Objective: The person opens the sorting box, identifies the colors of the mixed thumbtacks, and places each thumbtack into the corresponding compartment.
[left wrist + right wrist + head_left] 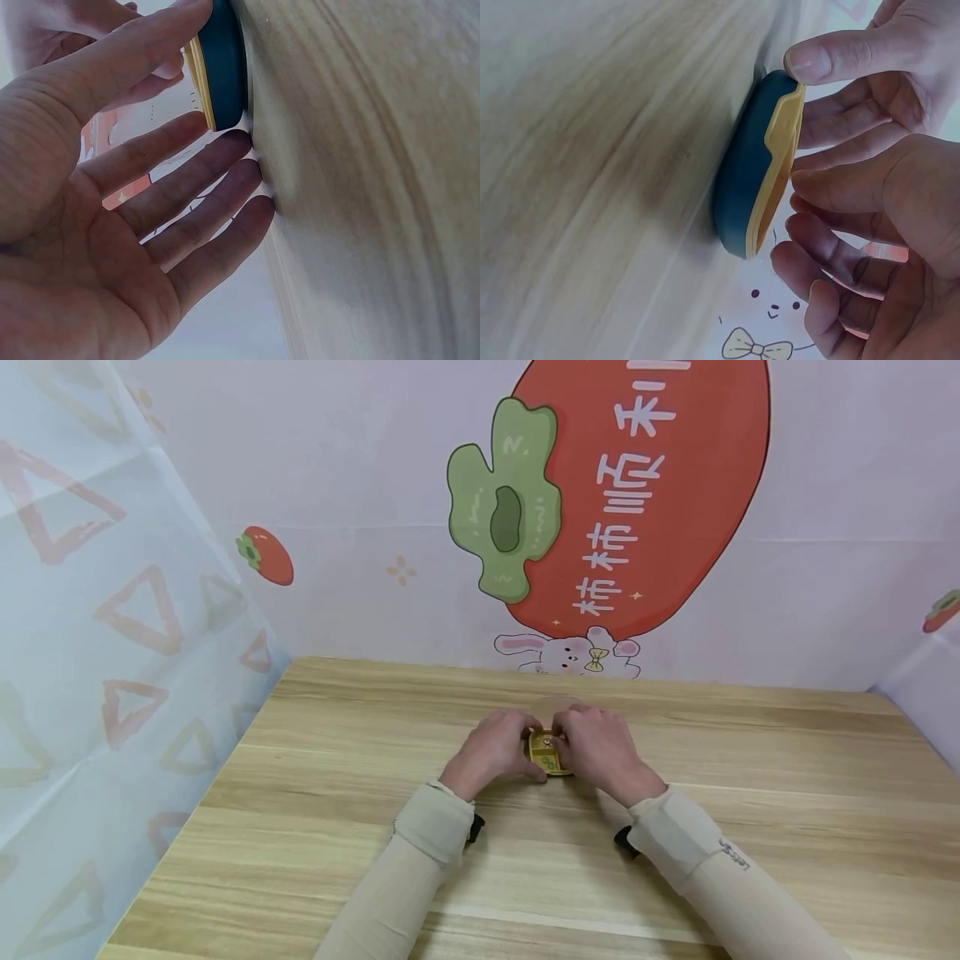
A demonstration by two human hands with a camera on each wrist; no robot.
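Observation:
A small oval box (545, 758) with a dark teal body and a yellow, divided inside sits on the table between the hands. Some small items show in its compartments, too small to make out. My left hand (497, 745) holds the box from the left, thumb at the near end and index finger at the far end; its other fingers are spread beside it in the left wrist view. My right hand (600, 742) leans over the right part of the box, its curled thumb and fingertips at the yellow opening (774, 196). Whether they pinch anything is hidden.
Just behind the hands, a clear round piece (558, 702), perhaps a lid, shows faintly. The wooden table (315, 827) ends at a printed cloth backdrop (360, 610), with another cloth (112, 635) along the left side.

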